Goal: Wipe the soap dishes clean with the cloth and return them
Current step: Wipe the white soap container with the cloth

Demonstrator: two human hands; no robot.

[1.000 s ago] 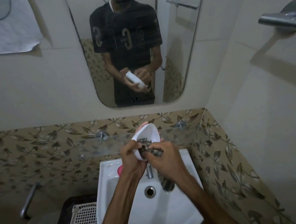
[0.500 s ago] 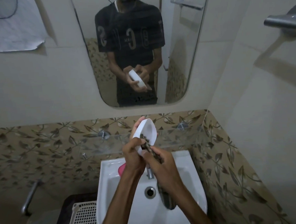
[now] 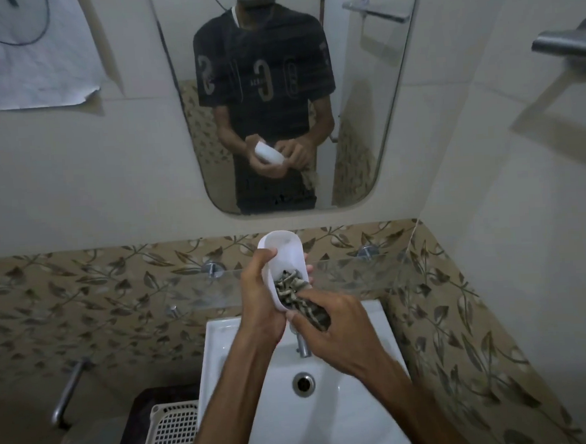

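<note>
Our left hand [image 3: 260, 301] has its grip wrapped round the white oval plastic soap dish [image 3: 282, 262], tilted above the back edge of the white ceramic sink [image 3: 224, 349]. Right hand [image 3: 339, 334] grip pinches the patterned grey cloth [image 3: 298, 298] inside it. Dish looks light, rigid, probably slick; hold the rim sides.

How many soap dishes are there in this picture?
1: a white soap dish, held up over the sink by the left hand. The mirror shows its reflection only. Others may be out of view.
</note>
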